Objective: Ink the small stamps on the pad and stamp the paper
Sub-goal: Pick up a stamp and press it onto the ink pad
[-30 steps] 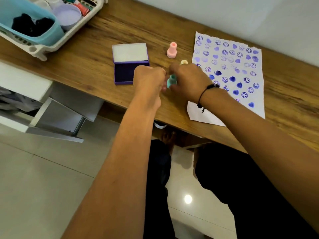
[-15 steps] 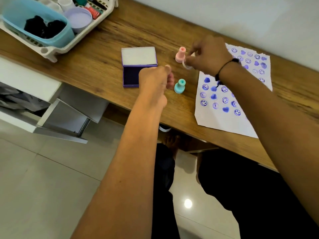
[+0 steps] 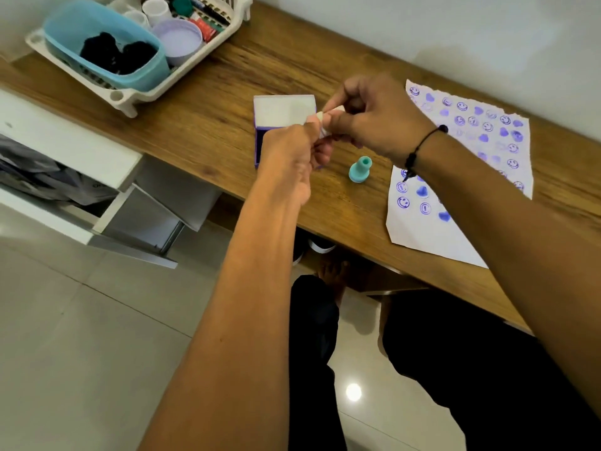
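Note:
A small cream stamp (image 3: 326,118) is held above the wooden table between both hands. My left hand (image 3: 292,154) pinches its lower end. My right hand (image 3: 374,120) grips its upper end, just in front of the ink pad. The purple ink pad box (image 3: 282,109) lies open with its pale lid raised, and my left hand covers most of the pad. A teal stamp (image 3: 359,169) stands upright on the table, free of both hands. The white paper (image 3: 432,232) on the right bears many purple smiley and heart prints. The pink stamp is hidden behind my right hand.
A white rack (image 3: 130,104) at the table's back left holds a blue tub (image 3: 146,71), a lilac lid and small jars. Left of my knees, below the table edge (image 3: 351,245), a white drawer (image 3: 107,177) stands open.
The teal stamp was set down on the table. My right hand reached back beside the pink stamp, picked up the cream stamp and brought it to my left hand.

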